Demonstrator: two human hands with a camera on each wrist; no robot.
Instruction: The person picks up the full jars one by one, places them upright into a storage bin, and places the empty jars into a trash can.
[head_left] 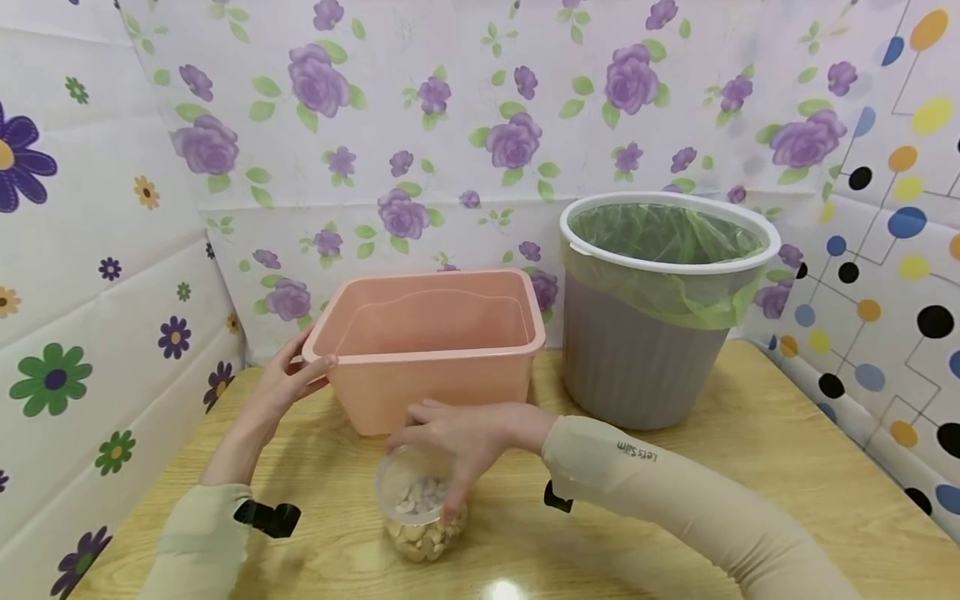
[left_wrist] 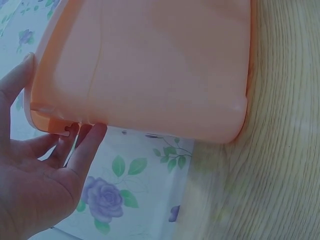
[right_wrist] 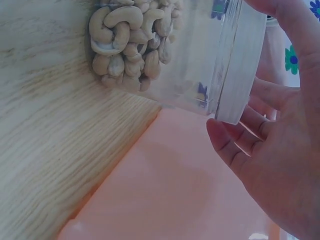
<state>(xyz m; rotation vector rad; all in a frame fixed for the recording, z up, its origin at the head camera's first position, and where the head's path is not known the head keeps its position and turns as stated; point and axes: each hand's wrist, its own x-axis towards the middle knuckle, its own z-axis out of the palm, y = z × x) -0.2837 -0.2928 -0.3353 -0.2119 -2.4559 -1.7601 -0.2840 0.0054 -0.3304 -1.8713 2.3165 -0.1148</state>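
A peach plastic bin [head_left: 431, 387] stands on the wooden table, its open top facing up. My left hand [head_left: 288, 379] grips its left front corner, thumb on the rim and fingers underneath. The left wrist view shows those fingers [left_wrist: 92, 145] against the bin's underside of the rim. In front of the bin stands a clear jar [head_left: 423, 533], partly filled with cashews [right_wrist: 132, 42]. From above, my right hand [head_left: 468, 433] holds the jar by its translucent lid [right_wrist: 242, 65], thumb and fingers spread round the lid's edge.
A grey trash can [head_left: 637, 350] with a white rim and a green liner bag [head_left: 675, 233] stands to the right of the bin. The wooden tabletop [head_left: 622, 508] meets flower-printed sheeting [head_left: 450, 108] behind and on the left, and dotted sheeting [head_left: 885, 292] on the right.
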